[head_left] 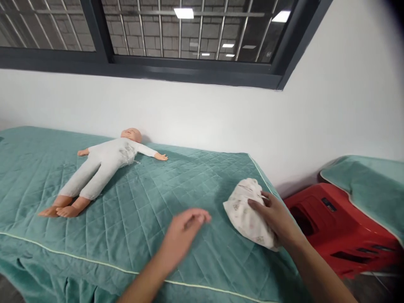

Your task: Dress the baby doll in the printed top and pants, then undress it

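The right hand (277,216) pinches the cloth (244,210), seemingly mid-handling; the left hand (181,231), half-curled, empty, needs reaching right to help.

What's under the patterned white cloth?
The green quilted cover shows around the white cloth, which the right hand holds; whatever lies directly beneath it is covered and can't be seen.

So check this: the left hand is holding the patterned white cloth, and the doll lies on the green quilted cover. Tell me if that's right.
Wrong hand: the head view shows the right hand holding the patterned white cloth; the left hand is apart from it. The doll does lie on the green quilted cover.
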{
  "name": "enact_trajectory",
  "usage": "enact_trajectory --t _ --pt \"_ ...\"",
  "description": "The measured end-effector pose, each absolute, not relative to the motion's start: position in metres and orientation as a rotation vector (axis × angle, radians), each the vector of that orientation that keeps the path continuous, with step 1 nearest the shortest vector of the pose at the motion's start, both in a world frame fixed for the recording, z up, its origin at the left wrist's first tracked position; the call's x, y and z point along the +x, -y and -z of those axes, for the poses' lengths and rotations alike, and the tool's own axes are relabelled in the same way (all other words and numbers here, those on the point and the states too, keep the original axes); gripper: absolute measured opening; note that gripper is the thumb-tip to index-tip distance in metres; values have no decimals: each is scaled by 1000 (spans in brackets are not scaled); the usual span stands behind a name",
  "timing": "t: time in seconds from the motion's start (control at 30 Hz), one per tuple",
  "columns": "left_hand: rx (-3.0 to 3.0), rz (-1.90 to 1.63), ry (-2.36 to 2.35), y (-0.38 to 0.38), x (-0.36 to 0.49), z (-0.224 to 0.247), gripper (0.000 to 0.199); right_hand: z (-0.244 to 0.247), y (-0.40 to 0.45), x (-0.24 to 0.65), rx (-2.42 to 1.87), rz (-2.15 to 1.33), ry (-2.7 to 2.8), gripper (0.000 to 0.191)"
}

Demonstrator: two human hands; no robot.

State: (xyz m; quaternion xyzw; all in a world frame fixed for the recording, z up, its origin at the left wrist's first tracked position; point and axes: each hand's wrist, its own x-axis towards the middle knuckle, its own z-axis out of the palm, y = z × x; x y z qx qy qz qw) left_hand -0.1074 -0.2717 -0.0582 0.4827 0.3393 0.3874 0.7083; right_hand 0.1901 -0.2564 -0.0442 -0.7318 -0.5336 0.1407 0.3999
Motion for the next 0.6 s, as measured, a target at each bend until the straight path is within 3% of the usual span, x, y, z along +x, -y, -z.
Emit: enact_trajectory --t 0.13,0.27,0.47,0.6 --pt "946 -1128 -615 218 -108 62 44 26 239 120 -1508 -283 1530 61" --pt "794 -1191 -448 204 -109 76 60 27 223 63 -1340 -294 1881 54" --pt "527 -1319 -473 202 -114 79 48 41 234 26 -1383 -312 2112 34" --pt "424 -1368 -522 197 -116 76 43 37 238 25 -1276 -318 2198 33"
